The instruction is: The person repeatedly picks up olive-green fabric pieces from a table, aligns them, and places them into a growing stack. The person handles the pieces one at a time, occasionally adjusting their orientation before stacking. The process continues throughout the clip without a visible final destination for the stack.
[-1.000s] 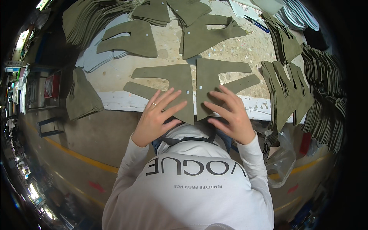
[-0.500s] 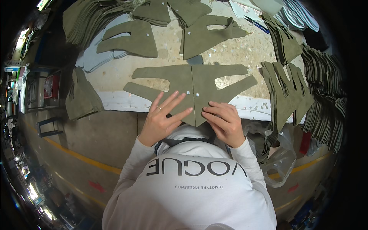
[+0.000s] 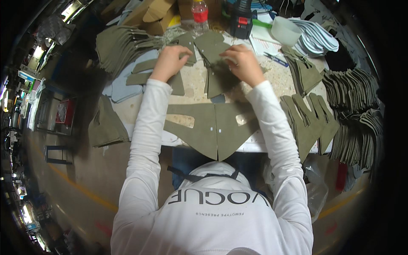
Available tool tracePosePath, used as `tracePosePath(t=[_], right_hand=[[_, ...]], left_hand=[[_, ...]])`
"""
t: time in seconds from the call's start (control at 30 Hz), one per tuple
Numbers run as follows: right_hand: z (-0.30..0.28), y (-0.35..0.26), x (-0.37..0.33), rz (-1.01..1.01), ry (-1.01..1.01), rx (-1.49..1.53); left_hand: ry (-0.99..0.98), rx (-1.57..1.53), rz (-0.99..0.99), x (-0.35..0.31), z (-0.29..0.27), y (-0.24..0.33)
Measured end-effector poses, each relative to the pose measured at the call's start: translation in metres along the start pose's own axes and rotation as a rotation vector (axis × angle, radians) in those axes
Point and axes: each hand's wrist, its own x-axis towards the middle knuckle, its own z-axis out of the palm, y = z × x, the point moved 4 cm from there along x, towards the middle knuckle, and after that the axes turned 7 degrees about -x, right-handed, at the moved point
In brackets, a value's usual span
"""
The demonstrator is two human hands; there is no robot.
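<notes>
Both my arms stretch over the worktable. My left hand (image 3: 170, 63), fingers loosely bent and apart, hovers by a small stack of olive-green cut pieces (image 3: 185, 42); nothing shows in it. My right hand (image 3: 243, 63) is over the right side of another olive stack (image 3: 211, 44), its fingers curved and apart, seemingly holding nothing. Nearer me, two mirrored olive panels, a left panel (image 3: 199, 125) and a right panel (image 3: 231, 127), lie flat with straight edges side by side. Each has a cut-out slot and a small white label. My forearms cover their outer ends.
More olive piles stand at the far left (image 3: 123, 44), near left (image 3: 106, 123) and right (image 3: 352, 93). At the back are a red-labelled bottle (image 3: 199, 15), a black power-tool battery (image 3: 241, 27), a whitish bowl (image 3: 285, 32), blue-handled snips (image 3: 278, 60) and pale blue pieces (image 3: 316, 38).
Both hands have left the two flat panels and reached forward to the stacks farther back. The view has tilted up, bringing the bottle and tool into sight. The panels stay edge to edge.
</notes>
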Motion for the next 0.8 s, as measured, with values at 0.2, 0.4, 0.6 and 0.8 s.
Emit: tracePosePath(t=[0.2, 0.4, 0.6, 0.8], right_hand=[[0.058, 0.013, 0.01, 0.058, -0.091, 0.052], [0.061, 0.027, 0.01, 0.062, -0.016, 0.256], [0.06, 0.024, 0.011, 0.077, 0.082, 0.181], [0.021, 0.012, 0.017, 0.128, 0.429, 0.319]], left_hand=[[-0.026, -0.085, -0.039, 0.01, 0.041, -0.044], [0.04, -0.177, -0.111, 0.013, 0.043, -0.05], [0.129, -0.172, -0.163, 0.013, 0.049, -0.057], [0.206, -0.321, -0.234, 0.013, 0.045, -0.075]])
